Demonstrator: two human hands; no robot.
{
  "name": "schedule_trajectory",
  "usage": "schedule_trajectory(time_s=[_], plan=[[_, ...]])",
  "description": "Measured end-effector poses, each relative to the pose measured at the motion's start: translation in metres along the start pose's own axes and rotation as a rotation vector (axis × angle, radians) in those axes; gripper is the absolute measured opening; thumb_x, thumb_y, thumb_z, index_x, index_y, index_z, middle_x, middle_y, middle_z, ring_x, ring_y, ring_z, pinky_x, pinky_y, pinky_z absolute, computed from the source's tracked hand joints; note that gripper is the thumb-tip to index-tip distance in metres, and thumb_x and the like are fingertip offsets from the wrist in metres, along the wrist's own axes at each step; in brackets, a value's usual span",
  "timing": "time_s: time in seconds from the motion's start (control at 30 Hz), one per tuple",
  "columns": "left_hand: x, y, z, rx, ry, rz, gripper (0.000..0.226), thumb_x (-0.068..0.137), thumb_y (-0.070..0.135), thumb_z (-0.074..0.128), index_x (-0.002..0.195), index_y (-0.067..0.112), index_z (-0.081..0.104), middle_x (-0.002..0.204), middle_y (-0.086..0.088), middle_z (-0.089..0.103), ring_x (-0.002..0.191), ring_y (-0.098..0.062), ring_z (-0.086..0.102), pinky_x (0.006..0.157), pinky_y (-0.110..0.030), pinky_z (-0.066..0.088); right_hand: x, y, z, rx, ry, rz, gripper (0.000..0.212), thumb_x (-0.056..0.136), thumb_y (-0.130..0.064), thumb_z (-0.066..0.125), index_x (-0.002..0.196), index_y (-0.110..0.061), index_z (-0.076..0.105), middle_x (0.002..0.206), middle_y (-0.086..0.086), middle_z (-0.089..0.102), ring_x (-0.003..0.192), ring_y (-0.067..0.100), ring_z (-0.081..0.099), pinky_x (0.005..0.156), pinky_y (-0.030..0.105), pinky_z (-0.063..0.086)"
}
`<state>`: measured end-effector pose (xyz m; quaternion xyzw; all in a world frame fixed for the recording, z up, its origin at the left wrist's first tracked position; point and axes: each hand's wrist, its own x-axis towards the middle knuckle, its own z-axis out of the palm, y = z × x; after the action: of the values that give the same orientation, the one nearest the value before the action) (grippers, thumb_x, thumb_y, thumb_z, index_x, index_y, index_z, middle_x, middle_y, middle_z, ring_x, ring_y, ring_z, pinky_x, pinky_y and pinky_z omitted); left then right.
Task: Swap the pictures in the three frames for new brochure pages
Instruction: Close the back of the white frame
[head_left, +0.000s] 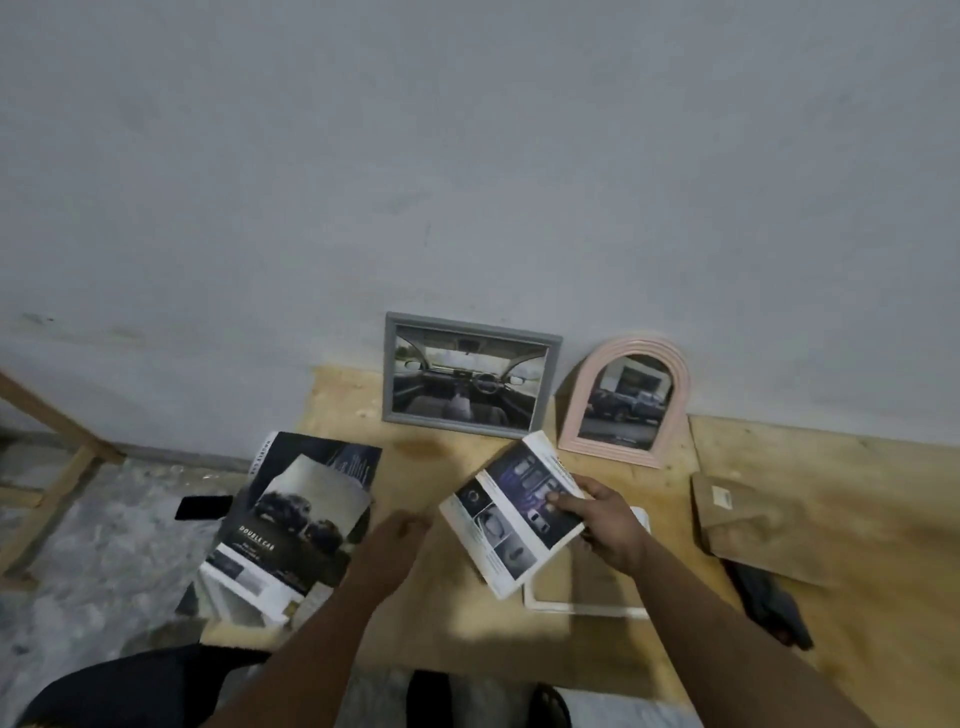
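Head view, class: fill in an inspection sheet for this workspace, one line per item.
Surface: bare plywood board on a concrete floor.
Job's things: grey frame and pink arched frame lean on the wall, both holding car pictures; white frame lies flat; brochure lies at the board's left edge.
Clutter: brown backing board; dark object, unclear.
Grippers: right hand holds a brochure page; left hand holds nothing.
Cables: nothing seen.
Surroundings: grey wall; wooden struts at left.
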<state>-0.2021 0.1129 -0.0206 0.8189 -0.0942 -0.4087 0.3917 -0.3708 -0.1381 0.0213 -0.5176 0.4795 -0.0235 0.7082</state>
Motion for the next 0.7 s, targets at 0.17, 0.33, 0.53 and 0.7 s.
schedule_trajectory(time_s=[0.17, 0.33, 0.53, 0.7], plan=[[-0.013, 0.058, 0.083, -0.298, -0.208, -0.068, 0.025, 0.097, 0.031, 0.072, 0.116, 0.016, 0.066, 0.112, -0.006, 0.077, 0.098, -0.024, 0.076, 0.077, -0.039, 0.063, -0.019, 0.015, -0.057, 0.116, 0.122, -0.020, 0.045, 0.082, -0.017, 0.085, 0.122, -0.016, 0.065, 0.104, 0.015, 0.077, 0.077, 0.021, 0.077, 0.052, 0.025, 0.052], [-0.003, 0.061, 0.137, -0.214, -0.081, -0.012, 0.027, 0.091, 0.003, 0.064, 0.117, 0.009, 0.062, 0.112, -0.018, 0.073, 0.093, -0.033, 0.075, 0.080, -0.055, 0.064, -0.027, 0.045, -0.105, 0.020, 0.251, -0.096, 0.048, 0.082, -0.030, 0.086, 0.122, -0.017, 0.064, 0.111, 0.007, 0.074, 0.090, 0.019, 0.075, 0.065, 0.025, 0.060], [-0.003, 0.060, 0.175, 0.098, 0.112, 0.099, 0.041, 0.092, 0.010, 0.065, 0.132, 0.017, 0.060, 0.115, -0.007, 0.073, 0.093, -0.023, 0.070, 0.076, -0.036, 0.057, -0.023, 0.079, -0.149, -0.235, 0.286, -0.112, 0.025, 0.094, -0.001, 0.065, 0.112, -0.018, 0.069, 0.104, -0.002, 0.073, 0.087, 0.012, 0.070, 0.059, 0.013, 0.052], [-0.005, 0.057, 0.192, 0.219, 0.136, 0.114, 0.042, 0.093, 0.010, 0.062, 0.135, 0.018, 0.060, 0.117, -0.004, 0.071, 0.092, -0.018, 0.063, 0.074, -0.029, 0.046, -0.009, 0.098, -0.154, -0.328, 0.276, -0.083, 0.029, 0.091, -0.004, 0.070, 0.113, -0.023, 0.068, 0.104, 0.002, 0.074, 0.083, 0.018, 0.073, 0.056, 0.028, 0.061]])
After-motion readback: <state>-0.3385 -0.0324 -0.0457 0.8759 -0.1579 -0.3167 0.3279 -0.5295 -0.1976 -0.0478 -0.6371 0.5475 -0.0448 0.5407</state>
